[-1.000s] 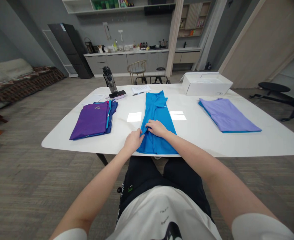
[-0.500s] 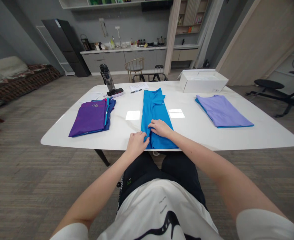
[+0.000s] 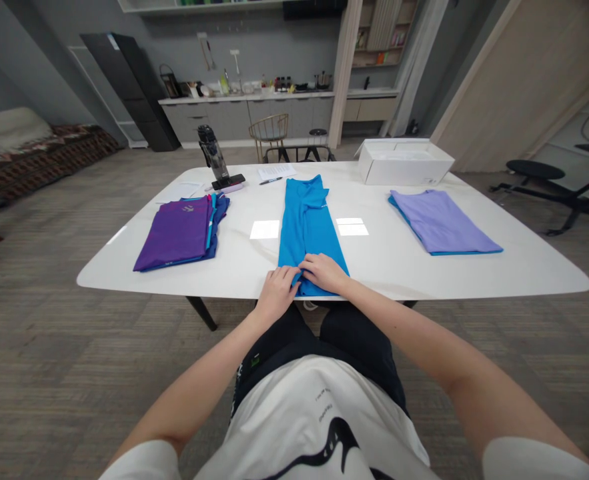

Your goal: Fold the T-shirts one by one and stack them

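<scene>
A blue T-shirt (image 3: pixel 319 230) lies folded into a long strip in front of me, its near end at the table's edge. The fingers of my left hand (image 3: pixel 277 291) are curled closed on the cloth at its near left edge. Just to the right, my right hand (image 3: pixel 323 272) pinches the same shirt near its lower middle, fingertips almost touching those of the left. The bit of cloth between the fingertips is partly hidden.
A purple folded stack of clothes (image 3: pixel 174 233) lies left on the white table (image 3: pixel 389 277); a lilac folded shirt (image 3: pixel 444 220) over blue cloth lies right. Behind are a handheld vacuum (image 3: pixel 215 160), a pen (image 3: pixel 271 181), paper (image 3: pixel 279 171) and a white box (image 3: pixel 399 167).
My right hand has slid a little nearer to me along the blue T-shirt, towards my left hand. The left hand stays at the near left edge, and the folds there lie flatter.
</scene>
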`<state>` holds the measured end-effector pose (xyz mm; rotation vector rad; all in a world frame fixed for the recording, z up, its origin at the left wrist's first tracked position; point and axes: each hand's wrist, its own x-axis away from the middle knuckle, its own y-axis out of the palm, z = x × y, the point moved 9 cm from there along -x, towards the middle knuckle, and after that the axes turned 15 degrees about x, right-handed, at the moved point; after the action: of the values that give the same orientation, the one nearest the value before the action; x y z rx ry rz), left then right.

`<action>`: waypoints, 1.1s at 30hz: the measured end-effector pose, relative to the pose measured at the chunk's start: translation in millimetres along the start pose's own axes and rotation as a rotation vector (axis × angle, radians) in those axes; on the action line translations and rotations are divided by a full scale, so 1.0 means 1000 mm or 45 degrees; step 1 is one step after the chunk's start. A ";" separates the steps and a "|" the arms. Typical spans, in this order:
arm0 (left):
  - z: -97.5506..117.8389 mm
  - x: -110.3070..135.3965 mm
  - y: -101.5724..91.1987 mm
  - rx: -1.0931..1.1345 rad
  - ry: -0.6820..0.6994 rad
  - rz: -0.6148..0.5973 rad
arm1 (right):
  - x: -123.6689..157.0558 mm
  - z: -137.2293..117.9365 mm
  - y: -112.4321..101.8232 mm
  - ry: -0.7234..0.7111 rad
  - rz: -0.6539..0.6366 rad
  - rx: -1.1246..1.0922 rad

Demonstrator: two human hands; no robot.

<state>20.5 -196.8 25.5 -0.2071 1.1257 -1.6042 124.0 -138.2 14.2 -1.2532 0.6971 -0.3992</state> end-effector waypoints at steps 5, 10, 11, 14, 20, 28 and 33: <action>-0.013 0.004 0.001 -0.168 -0.151 -0.082 | 0.012 0.021 -0.005 0.144 0.043 -0.032; -0.005 0.006 0.001 -0.163 -0.057 -0.060 | 0.026 0.026 -0.010 0.204 0.066 -0.023; -0.004 0.006 0.000 -0.175 -0.035 -0.055 | 0.028 0.023 -0.011 0.195 0.074 -0.020; -0.002 0.004 -0.003 -0.196 0.005 -0.045 | 0.032 0.011 -0.016 0.153 0.112 -0.052; 0.003 0.000 -0.011 -0.216 0.126 -0.113 | 0.038 0.012 -0.034 0.229 0.249 -0.231; 0.003 0.002 0.004 -0.197 0.139 -0.394 | 0.055 0.008 -0.018 0.164 0.064 -0.114; 0.006 0.003 0.009 -0.116 0.121 -0.349 | 0.059 -0.001 -0.011 0.155 0.005 -0.161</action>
<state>29.7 -202.2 20.9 -0.3611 1.2880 -1.8209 167.1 -179.3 9.3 -1.3547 0.8392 -0.4361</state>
